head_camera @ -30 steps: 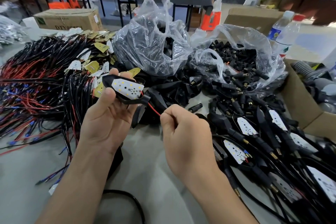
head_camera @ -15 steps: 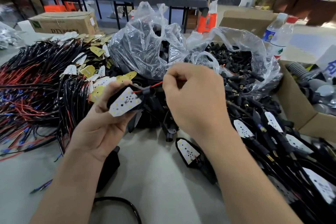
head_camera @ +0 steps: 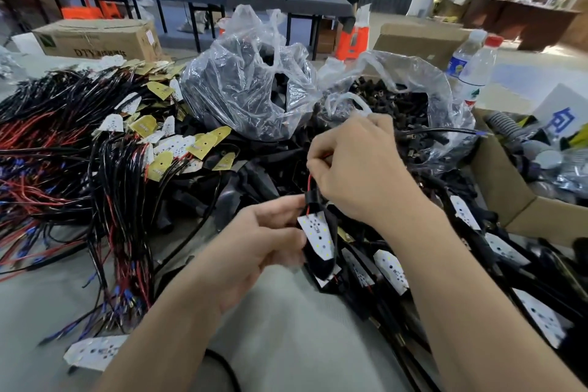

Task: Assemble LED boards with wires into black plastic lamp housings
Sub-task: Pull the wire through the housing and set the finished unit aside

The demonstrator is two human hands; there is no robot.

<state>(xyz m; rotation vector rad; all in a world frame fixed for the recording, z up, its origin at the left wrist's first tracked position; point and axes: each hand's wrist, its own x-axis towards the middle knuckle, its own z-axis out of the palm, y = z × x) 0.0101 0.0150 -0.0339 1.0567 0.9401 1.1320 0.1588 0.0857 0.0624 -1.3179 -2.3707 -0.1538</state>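
Your left hand (head_camera: 254,242) curls round a black lamp housing (head_camera: 321,262) and holds it just above the table (head_camera: 286,344). The white LED board (head_camera: 318,234) already lies inside the housing, with its little lights facing up. Your right hand (head_camera: 359,169) is just above it. Its fingers are curled and pinch the red wire (head_camera: 309,182) that comes out of the housing's thin end. So this lamp looks almost done. I think you only need to pull the wire snug so the board sits flat.

On your right lies a heap of finished lamps (head_camera: 393,269), with boards in their housings. That part is done.

But a lot is left. On your left is a big pile of wired boards (head_camera: 178,149) with no housings yet. Behind it, a clear bag of black housings (head_camera: 248,89) looks full. One loose board (head_camera: 95,352) lies near your left arm.
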